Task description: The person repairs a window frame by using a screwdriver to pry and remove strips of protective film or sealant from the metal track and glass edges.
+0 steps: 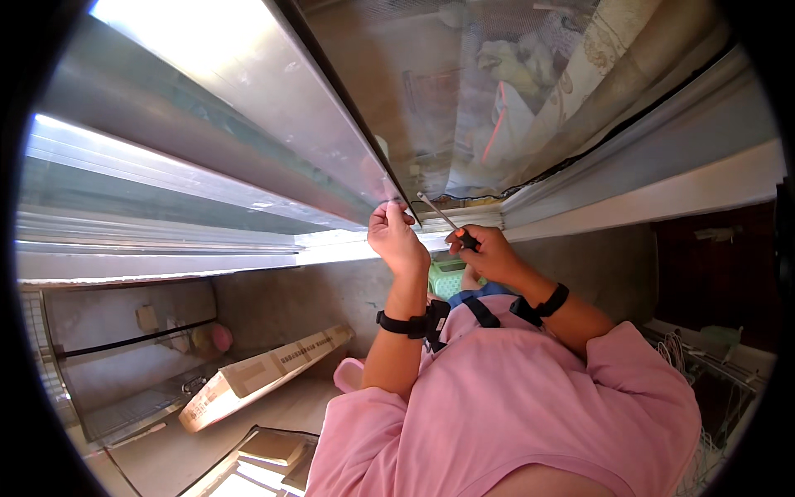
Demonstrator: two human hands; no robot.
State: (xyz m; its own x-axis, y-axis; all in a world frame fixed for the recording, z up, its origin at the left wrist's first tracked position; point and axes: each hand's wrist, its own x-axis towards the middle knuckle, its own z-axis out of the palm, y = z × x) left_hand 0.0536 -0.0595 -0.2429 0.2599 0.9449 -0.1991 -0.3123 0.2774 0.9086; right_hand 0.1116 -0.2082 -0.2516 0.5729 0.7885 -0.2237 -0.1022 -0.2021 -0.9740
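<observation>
My left hand (397, 236) has its fingers closed at the dark-lined edge of a silver aluminium window frame (273, 91), near the sill; what they grip there is too small to tell. My right hand (484, 253) is wrapped round the black-and-orange handle of a screwdriver (447, 217), whose metal shaft points up and left, with its tip just right of my left fingers. Right of that frame is a mesh-screened pane (464, 132), with pale cloths seen through it and a dark, uneven strip along its right edge. A white sill (604, 190) runs behind my hands.
A green plastic basket or stool (449, 279) is below my hands. A long cardboard box (248, 381) lies at lower left, near a wire rack (124, 414) and a pink object (220, 338). Wire hangers (679, 356) and a dark brown panel (704, 273) are at right.
</observation>
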